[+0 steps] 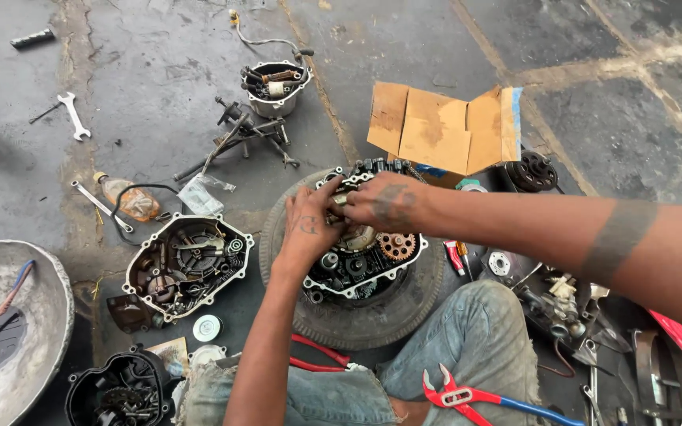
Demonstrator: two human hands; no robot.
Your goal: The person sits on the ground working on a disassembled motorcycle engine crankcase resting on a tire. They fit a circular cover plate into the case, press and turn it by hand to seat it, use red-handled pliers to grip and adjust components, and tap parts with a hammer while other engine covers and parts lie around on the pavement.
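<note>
Sitting on a stained concrete floor [159, 87] among scattered parts, a person works both hands into an opened engine. At far left lies a dented grey metal basin [41, 315] holding dark oil and a brush; above it rest a silver open-ended spanner [73, 115] and a small amber plastic bottle [129, 199]. Next comes a removed black engine side cover [187, 268], inner face up, with gears showing.

At centre, the open engine crankcase [357, 264], its oily gears and a copper-coloured sprocket exposed, sits cradled on a worn black rubber tyre [372, 315]. The left hand [308, 229] is curled, fingers pinching a small metal part at the case's upper edge; the right hand [384, 201] closes over the same spot from the other side, though what exactly it grips is hidden.

Behind stands a torn brown cardboard box [440, 130]. Red-handled pliers [459, 394] lie by the person's denim-clad knee, and further metal parts crowd the right edge.

With oily surfaces and two hands crowded on one small piece, a slip seems possible: the part could drop among the gears below, and floor grit could find its way into the open case.
</note>
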